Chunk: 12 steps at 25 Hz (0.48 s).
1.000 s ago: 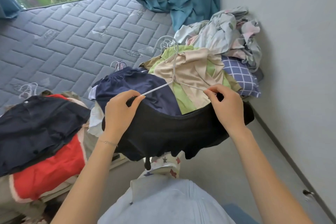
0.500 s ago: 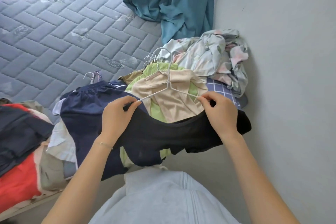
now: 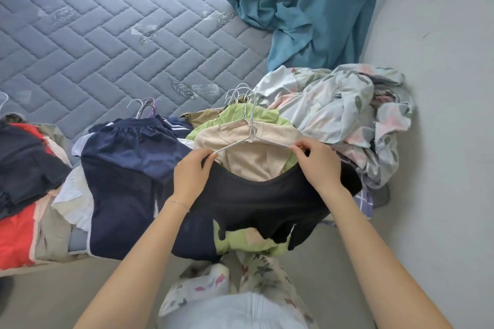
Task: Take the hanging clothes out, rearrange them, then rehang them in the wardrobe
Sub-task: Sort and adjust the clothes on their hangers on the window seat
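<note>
**A:** What has changed in the last half second?

**B:** Little. The left hand [image 3: 191, 176] and right hand [image 3: 318, 165] keep the same grips as before. Each pinches, between thumb and curled fingers, one shoulder end of the white wire hanger [image 3: 251, 131] together with the neckline of the black stretchy garment [image 3: 267, 203]. The view has shifted, so more of the red cloth [image 3: 13, 238] at the far left shows again.

**A:** Where is the black garment now?

**B:** It hangs between the two hands, over the near edge of the grey-blue quilted mattress [image 3: 107, 35]. Its hem droops in front of the clothes heaped there.

**A:** What lies around it?

**B:** Right behind the hanger is a beige knit top [image 3: 248, 157] on a lime-green piece [image 3: 240, 117], with a bunch of white hanger hooks [image 3: 238, 93] poking up at the far end. Left of that lie navy shorts with white side stripes [image 3: 128, 168] on more hangers. To the right, against the grey wall [image 3: 441, 61], sits a crumpled pale floral sheet [image 3: 334, 109]. A teal curtain [image 3: 307, 8] hangs down onto the mattress behind it.

**A:** Anything in the way?

**B:** The black garment covers the near part of the beige and green pieces, and the right forearm crosses a blue checked cloth [image 3: 363, 200] by the wall.
</note>
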{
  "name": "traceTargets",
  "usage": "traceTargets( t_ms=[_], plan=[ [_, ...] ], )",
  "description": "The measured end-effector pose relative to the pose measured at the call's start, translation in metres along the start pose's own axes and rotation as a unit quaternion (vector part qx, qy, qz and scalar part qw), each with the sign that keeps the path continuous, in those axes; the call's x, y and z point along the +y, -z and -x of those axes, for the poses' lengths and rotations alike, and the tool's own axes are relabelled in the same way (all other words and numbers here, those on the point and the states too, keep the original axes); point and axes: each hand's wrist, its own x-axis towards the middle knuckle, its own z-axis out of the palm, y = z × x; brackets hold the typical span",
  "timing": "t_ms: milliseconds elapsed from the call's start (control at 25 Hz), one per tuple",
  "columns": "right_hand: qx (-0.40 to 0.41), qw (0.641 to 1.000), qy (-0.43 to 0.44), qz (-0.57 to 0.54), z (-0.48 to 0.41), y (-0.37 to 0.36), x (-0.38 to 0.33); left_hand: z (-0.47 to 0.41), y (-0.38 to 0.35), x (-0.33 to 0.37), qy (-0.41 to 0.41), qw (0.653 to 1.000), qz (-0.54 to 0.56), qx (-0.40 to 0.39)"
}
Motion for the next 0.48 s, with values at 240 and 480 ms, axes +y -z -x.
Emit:
traceTargets(
  t_ms=[240, 480],
  plan=[
    [-0.088, 0.995, -0.011, -0.048, -0.099, -0.081, 0.045, -0.079, -0.087, -0.046, 0.036, 0.998, -0.038, -0.030],
    [-0.093, 0.992, 0.017, -0.083, -0.171, -0.178, 0.088, -0.148, -0.160, -0.100, 0.016, 0.999, -0.049, -0.006]
  ],
)
